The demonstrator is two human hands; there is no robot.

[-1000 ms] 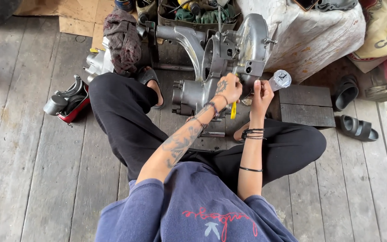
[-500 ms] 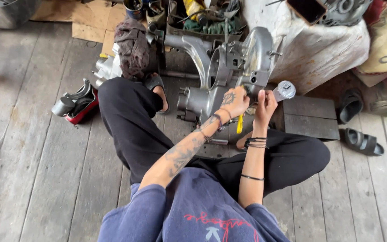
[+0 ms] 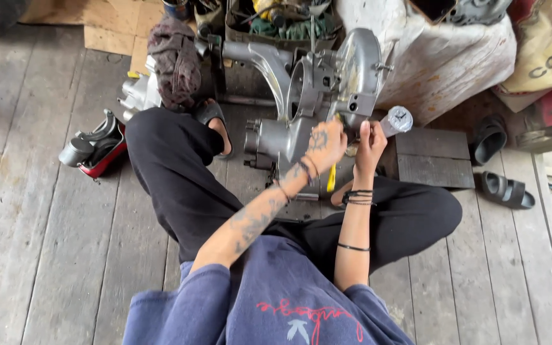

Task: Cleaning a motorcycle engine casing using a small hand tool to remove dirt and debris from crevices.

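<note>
A grey metal engine casing [image 3: 289, 137] lies on the plank floor between my crossed legs. My left hand [image 3: 324, 144] is closed against the casing's right side, and a yellow-handled tool [image 3: 331, 179] sticks out below it. My right hand [image 3: 369, 142] is just to the right with its fingers upright and pinched. They close on the near end of a grey cylinder with a round cap [image 3: 400, 119], which points up and right. What the fingertips touch on the casing is hidden.
A dark rag [image 3: 175, 61] drapes over parts at the back. A black and red part [image 3: 97, 150] lies to the left. Black sandals [image 3: 503, 188] and dark boards [image 3: 432, 156] are on the right. A white sack [image 3: 442, 57] and a box of parts [image 3: 276, 19] stand behind.
Both hands stay at the same spot on the casing. Only my view has shifted slightly.
</note>
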